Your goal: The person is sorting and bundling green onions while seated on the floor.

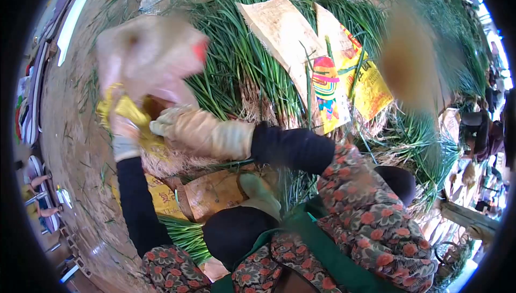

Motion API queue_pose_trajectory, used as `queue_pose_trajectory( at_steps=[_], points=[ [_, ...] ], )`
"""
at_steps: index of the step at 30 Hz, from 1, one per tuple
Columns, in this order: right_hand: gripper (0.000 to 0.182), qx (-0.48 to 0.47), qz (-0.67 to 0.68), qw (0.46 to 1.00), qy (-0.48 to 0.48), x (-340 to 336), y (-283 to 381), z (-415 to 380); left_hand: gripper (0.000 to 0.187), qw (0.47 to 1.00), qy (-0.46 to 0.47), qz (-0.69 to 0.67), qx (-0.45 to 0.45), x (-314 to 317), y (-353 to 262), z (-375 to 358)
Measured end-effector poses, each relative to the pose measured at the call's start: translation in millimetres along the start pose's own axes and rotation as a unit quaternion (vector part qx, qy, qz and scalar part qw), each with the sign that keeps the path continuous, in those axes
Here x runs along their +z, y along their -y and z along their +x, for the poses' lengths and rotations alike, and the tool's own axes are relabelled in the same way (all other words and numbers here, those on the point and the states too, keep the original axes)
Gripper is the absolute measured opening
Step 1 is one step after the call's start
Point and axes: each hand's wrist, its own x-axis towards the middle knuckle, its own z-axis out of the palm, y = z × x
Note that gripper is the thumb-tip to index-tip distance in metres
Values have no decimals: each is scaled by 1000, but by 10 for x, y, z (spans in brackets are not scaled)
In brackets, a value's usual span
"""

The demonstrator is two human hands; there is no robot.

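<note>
A pale pinkish sack (153, 51), with a red patch and a yellow lower part, is lifted in front of me and smeared by motion. My left hand (123, 131), in a pale glove, is closed on its yellow edge. Beside it, my right hand (174, 126), in a soiled, thick glove, has its fingers curled at the sack's lower edge. Roots of green onions show just below both hands. Behind the sack lies a large heap of green onions (231, 51), with pale stems and roots toward me.
Two printed sack pieces, one pale (282, 29) and one yellow (371, 88), lie over the onions. A brown sack piece (214, 193) lies near my knees. More onions (419, 153) are at the right. Scattered leaves cover the dirt floor (75, 148). Blurry spots mar the view.
</note>
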Motion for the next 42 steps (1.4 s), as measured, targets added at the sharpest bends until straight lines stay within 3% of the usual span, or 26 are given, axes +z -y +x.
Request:
queue_pose_trajectory(
  at_steps=[1, 2, 4, 5, 6, 8, 10, 11, 14, 17, 18, 20, 21, 22, 24, 26, 29, 34, 37, 38, 39, 40, 41, 42],
  points=[
    [18, 16, 42, 998, 52, -212, -21, -76, 31, 997, -28, -15, 73, -104, -90, 125],
    [21, 45, -79, 992, 91, -420, -198, -215, 31, 989, -75, -59, 109, -60, -221, 121],
    [39, 115, -46, 991, -55, -579, -949, -827, 33, 981, -181, -14, 70, -321, -174, 200],
    [51, 223, -52, 973, -43, -831, -1160, -1157, 36, 983, -170, -54, -45, -877, 21, 349],
    [51, 384, -100, 915, 71, -1111, -1239, -1410, 37, 989, -133, -30, -57, -1300, 346, 367],
    [44, 442, -141, 883, 64, -1020, -1584, -2103, 42, 979, -167, -28, -114, -1332, 715, 151],
    [39, 355, -205, 906, 109, -1064, -1510, -2106, 47, 971, -180, -62, -146, -1177, 910, -70],
    [31, 422, -149, 881, 152, -1056, -1593, -2086, 50, 972, -161, -86, -146, -1104, 971, -192],
    [24, 479, -6, 874, 83, -1160, -1736, -2201, 47, 976, 55, -205, -53, -1155, 1149, -434],
    [22, 534, 172, 827, -47, -1404, -2129, -2608, 46, 910, 274, -307, 44, -1175, 1270, -674],
    [18, 467, 107, 877, -42, -1588, -2276, -2717, 47, 910, 207, -359, -32, -1175, 1319, -822],
    [13, 590, 260, 749, -154, -2012, -2089, -2684, 50, 874, 62, -448, -179, -1123, 1493, -1272],
    [12, 539, 154, 824, -87, -2139, -2043, -2646, 52, 838, -13, -484, -251, -1029, 1580, -1478],
    [12, 475, 44, 879, -17, -2262, -2004, -2608, 50, 909, 28, -304, -284, -838, 1631, -1661],
    [12, 376, -108, 916, 89, -2414, -1907, -2496, 46, 909, -51, -178, -373, -554, 1721, -1779],
    [13, 364, -107, 916, 130, -2046, -1859, -2289, 47, 926, 1, -115, -358, 181, 1621, -1746],
    [15, 346, -84, 919, 167, -1248, -1660, -1942, 52, 945, 176, -36, -275, 1169, 1319, -1652],
    [20, 288, 163, 943, 19, -630, -812, -1044, 49, 955, 263, 67, -123, 1724, 1484, -1505],
    [23, 278, 340, 897, -49, -224, -328, -572, 52, 964, 223, 83, -116, 1540, 1663, -1391],
    [24, 303, 367, 878, -61, -100, -300, -484, 53, 973, 182, 74, -122, 1358, 1743, -1329],
    [27, 361, 322, 875, -10, -33, -344, -480, 54, 981, 136, 61, -125, 1101, 1836, -1257],
    [27, 240, 403, 883, 24, 158, -480, -534, 55, 988, 97, 33, -119, 789, 1980, -1165],
    [29, 68, 175, 982, 29, 372, -609, -747, 56, 992, 70, -2, -108, 458, 2123, -1105],
    [32, 141, 224, 961, 84, 58, -474, -843, 57, 990, 70, -54, -108, 138, 2241, -1084]
  ],
)
